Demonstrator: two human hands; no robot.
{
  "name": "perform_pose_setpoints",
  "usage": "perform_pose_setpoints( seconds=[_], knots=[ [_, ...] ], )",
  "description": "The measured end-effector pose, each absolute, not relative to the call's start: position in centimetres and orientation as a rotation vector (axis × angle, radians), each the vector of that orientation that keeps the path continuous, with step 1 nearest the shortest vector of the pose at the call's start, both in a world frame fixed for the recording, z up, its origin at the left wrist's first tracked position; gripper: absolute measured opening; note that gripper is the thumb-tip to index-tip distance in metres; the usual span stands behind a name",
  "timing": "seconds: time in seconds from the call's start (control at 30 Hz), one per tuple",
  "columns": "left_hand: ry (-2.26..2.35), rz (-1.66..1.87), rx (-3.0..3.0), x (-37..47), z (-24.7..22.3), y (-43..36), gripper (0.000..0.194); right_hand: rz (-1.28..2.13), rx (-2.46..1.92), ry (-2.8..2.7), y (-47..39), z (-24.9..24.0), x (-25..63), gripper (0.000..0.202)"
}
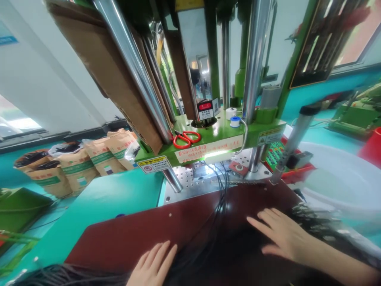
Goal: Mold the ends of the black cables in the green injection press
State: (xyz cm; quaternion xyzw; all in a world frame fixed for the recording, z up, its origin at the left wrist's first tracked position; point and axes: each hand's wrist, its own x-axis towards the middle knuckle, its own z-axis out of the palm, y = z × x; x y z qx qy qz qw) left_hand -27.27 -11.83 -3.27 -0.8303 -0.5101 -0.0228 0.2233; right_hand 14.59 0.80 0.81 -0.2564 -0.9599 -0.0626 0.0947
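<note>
Black cables run from the lit gap under the green press over the dark red board toward me. My left hand is at the bottom middle, left of the cables, fingers stretched out and holding nothing. On the right side of the cables, my right hand hovers or rests over the board with its fingers apart; whether it touches the board I cannot tell. Where the cables enter the press, bright light hides their ends. A pile of black cable lies at the lower left.
Red-handled scissors and a blue-and-white tape roll lie on the press ledge. A grey upright post stands at the board's right corner, near a large white tub. Several paper sacks stand at the left.
</note>
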Motion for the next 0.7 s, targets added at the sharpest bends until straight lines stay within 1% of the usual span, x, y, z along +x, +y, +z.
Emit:
perform_pose_setpoints(
  seconds=[0.1,0.17,0.23,0.3,0.33,0.37,0.4,0.43,0.5,0.53,0.57,0.63,0.7],
  knots=[
    [-1.521,-0.1,-2.24,-26.1,-2.7,-9.5,0.058,-0.25,-0.82,-2.825,2.7,-0.2,14.6,0.052],
    [-1.653,-0.104,-2.229,-25.2,-2.3,-8.3,0.052,-0.218,-0.87,-2.819,3.7,-0.3,14.8,0.048],
    [-1.741,-0.118,-2.318,-24.7,-1.7,-7.6,0.052,-0.077,-0.898,-2.814,4.3,0.3,15.2,0.049],
    [-1.796,-0.185,-2.494,-24.4,-0.8,-7.2,0.066,0.175,-0.901,-2.799,4.8,1.4,15.5,0.049],
    [-1.832,-0.252,-2.588,-24.2,-0.2,-7.0,0.075,0.311,-0.914,-2.773,5.1,2.0,15.5,0.048],
    [-1.883,-0.347,-2.671,-23.8,0.5,-6.6,0.079,0.423,-0.945,-2.726,5.6,2.8,15.4,0.045],
    [-1.953,-0.475,-2.727,-23.2,1.2,-5.8,0.077,0.496,-0.992,-2.659,6.3,3.5,15.1,0.042],
    [-2.045,-0.629,-2.741,-22.2,1.9,-4.7,0.07,0.529,-1.055,-2.58,7.3,4.2,14.5,0.039],
    [-2.247,-0.955,-2.65,-19.7,3.1,-1.1,0.051,0.496,-1.217,-2.433,9.9,5.4,12.5,0.036],
    [-2.342,-1.071,-2.54,-18.2,3.6,1.2,0.048,0.46,-1.306,-2.387,11.4,5.7,11.2,0.036],
    [-2.424,-1.107,-2.44,-16.7,4.0,3.7,0.046,0.419,-1.404,-2.369,13.0,5.9,9.8,0.035],
    [-2.646,-1.038,-2.098,-14.1,4.5,8.8,0.039,0.335,-1.551,-2.347,15.9,5.6,7.0,0.035],
    [-2.703,-1.013,-1.948,-12.6,4.6,12.7,0.039,0.289,-1.616,-2.345,18.2,4.7,4.8,0.033]
  ],
)
